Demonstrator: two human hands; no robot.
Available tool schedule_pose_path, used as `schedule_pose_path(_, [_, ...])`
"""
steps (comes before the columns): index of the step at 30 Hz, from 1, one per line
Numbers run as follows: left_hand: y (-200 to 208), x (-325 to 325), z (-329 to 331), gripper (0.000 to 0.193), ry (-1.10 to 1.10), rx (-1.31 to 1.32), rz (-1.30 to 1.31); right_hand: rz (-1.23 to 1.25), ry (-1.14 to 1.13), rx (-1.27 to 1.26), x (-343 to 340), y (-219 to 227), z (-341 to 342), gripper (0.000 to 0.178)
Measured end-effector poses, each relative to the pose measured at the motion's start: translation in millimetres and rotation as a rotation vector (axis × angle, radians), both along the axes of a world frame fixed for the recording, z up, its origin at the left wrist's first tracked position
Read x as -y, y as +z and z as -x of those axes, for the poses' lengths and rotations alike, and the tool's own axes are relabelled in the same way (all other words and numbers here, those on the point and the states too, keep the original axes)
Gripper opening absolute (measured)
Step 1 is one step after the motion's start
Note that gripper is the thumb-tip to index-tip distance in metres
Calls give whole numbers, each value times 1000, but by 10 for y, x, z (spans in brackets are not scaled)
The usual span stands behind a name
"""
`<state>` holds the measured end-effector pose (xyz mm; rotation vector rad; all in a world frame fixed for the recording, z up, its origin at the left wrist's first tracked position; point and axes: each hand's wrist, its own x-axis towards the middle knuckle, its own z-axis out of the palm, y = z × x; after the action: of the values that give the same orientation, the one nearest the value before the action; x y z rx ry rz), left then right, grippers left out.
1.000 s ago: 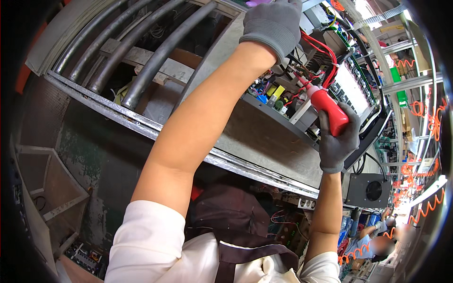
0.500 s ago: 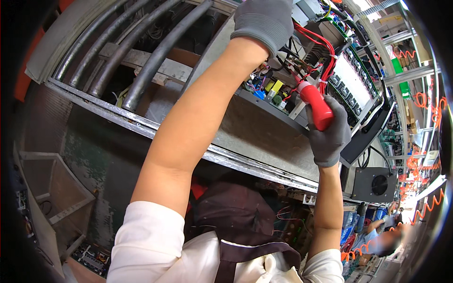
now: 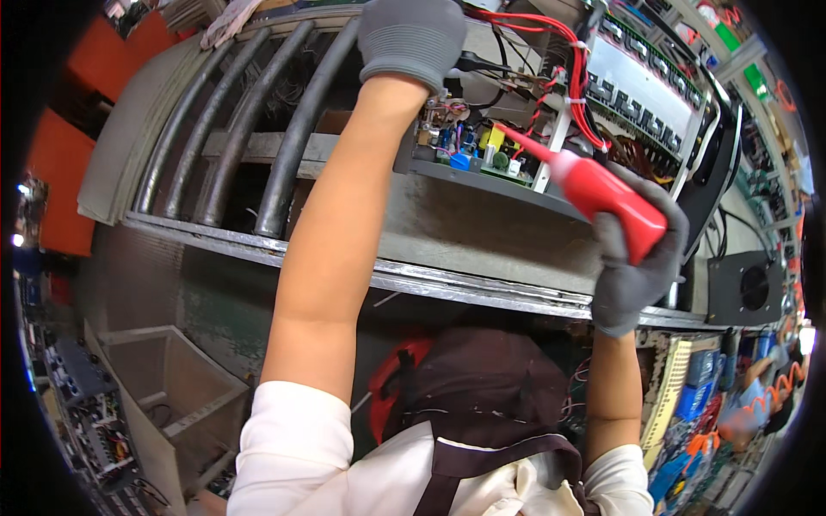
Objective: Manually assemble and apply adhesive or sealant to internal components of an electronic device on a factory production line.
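Note:
My right hand (image 3: 641, 258), in a grey glove, is wrapped round a red squeeze bottle (image 3: 615, 202) with a long, thin red nozzle. The nozzle slants up and left, its tip in front of the yellow part on a circuit board (image 3: 503, 163) inside an opened electronic unit. Whether the tip touches anything there I cannot tell. My left hand (image 3: 411, 39), also gloved, reaches to the top edge of the view beside the unit's left end; its fingers are hidden. Thick red cables (image 3: 572, 64) loop over the unit, next to a white panel (image 3: 641, 82) edged with black parts.
Metal rollers (image 3: 297, 129) and a metal rail (image 3: 447, 288) form a conveyor bench under the unit. A black box with a fan (image 3: 744, 288) stands at the right. Below left is an open bin (image 3: 185, 378). Another person (image 3: 748, 404) is far right.
The bottle's nozzle has come out from among the wires and now shows whole. My right hand has drawn back toward me. The view has shifted, and my left hand remains by the unit.

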<state>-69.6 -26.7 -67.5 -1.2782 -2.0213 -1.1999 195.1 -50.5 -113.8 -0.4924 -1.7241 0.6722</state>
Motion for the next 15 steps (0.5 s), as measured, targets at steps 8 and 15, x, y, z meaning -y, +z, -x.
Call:
schedule_pose_path(8, [-4, 7, -15, 42, 9, -8, 22, -216, 58, 195, -119, -268, 294, 49])
schedule_pose_path(15, [-26, -69, 38, 41, 35, -70, -17, -261, 32, 230, -146, -194, 378, 47])
